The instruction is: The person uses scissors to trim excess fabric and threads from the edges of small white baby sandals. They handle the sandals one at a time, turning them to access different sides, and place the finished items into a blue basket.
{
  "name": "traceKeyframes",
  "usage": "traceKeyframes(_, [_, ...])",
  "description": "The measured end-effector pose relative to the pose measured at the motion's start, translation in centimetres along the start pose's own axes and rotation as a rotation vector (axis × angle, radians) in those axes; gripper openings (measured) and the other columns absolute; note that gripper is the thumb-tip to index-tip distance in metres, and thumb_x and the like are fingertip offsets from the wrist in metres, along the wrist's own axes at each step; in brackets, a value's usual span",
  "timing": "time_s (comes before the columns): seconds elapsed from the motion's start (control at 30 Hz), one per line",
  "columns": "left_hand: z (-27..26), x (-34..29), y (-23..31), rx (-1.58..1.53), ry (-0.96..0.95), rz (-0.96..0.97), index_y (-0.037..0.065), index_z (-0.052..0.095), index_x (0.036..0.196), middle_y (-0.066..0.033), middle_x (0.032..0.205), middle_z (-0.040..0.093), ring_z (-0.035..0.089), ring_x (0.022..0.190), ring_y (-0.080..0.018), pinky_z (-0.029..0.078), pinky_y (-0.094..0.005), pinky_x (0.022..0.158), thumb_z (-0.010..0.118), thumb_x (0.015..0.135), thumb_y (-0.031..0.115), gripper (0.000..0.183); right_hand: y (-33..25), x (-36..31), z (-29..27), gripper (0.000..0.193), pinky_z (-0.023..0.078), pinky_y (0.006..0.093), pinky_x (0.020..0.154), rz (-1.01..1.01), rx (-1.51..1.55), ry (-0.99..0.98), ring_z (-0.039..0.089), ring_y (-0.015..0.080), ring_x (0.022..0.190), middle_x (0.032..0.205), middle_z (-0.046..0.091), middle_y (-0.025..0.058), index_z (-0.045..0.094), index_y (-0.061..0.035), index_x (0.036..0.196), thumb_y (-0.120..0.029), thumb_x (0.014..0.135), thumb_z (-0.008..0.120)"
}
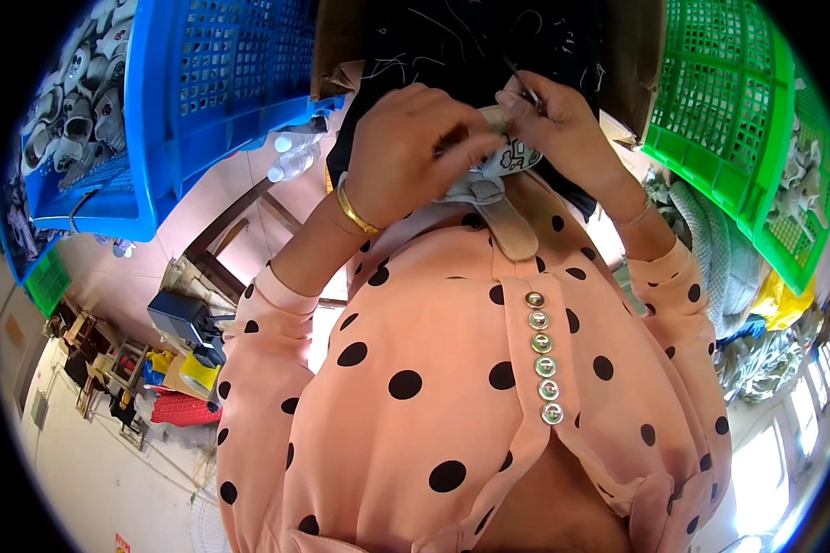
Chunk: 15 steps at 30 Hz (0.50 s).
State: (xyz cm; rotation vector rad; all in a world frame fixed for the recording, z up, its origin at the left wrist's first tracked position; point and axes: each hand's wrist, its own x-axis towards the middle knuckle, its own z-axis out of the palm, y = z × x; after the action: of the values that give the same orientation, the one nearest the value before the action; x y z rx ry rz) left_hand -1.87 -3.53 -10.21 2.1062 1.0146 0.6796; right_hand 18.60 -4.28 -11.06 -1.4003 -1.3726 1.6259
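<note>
At my lap's edge lies a small pale shoe upper (510,160) with a dark printed pattern. A tan, tongue-shaped strip like an insole (515,238) sticks out of it towards my body. Over its left side my left hand (424,147) is bent, fingers curled and thumb and forefinger drawn together; what they pinch, if anything, is hidden. My right hand (558,118) is closed round a thin dark metal tool (528,90), one narrow end pointing up and away. The fingers of that hand also rest against the shoe's far right side.
Loose white threads (406,64) lie on the black cloth over my lap. A blue plastic crate (143,138) stands at left with several small shoes (74,120) in it. At right is a green crate (719,101) with more pale pieces (802,184). Clear bottles (290,157) stand near the blue crate.
</note>
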Motion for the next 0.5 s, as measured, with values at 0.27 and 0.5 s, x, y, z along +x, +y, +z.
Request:
traceKeyframes(0.27, [2.5,0.0,-0.3,-0.489,-0.022,-0.451,0.005,0.072,0.09,-0.0047,0.079,0.066,0.062,0.065,-0.0128,0.047,-0.0243,0.059,0.074,0.078,0.013,0.014,-1.0,-0.4,-0.1,0.019,0.042,0.0315,0.052,-0.137,-0.412,0.018,0.053,0.0235,0.054,0.064,0.054,0.0141,0.052,0.0002,0.09,-0.017,0.092,0.059])
traceKeyframes(0.5, [2.5,-0.4,-0.4,-0.566,0.031,-0.595,0.002,0.068,0.086,-0.0027,0.093,0.064,0.058,0.076,-0.005,0.049,-0.0185,0.064,0.071,0.085,0.012,0.011,-0.6,-1.3,-2.4,0.041,0.045,0.0375,0.05,-0.211,-0.821,0.052,0.059,0.032,0.057,0.061,0.058,0.0145,0.056,-0.0044,0.083,-0.045,0.091,0.056])
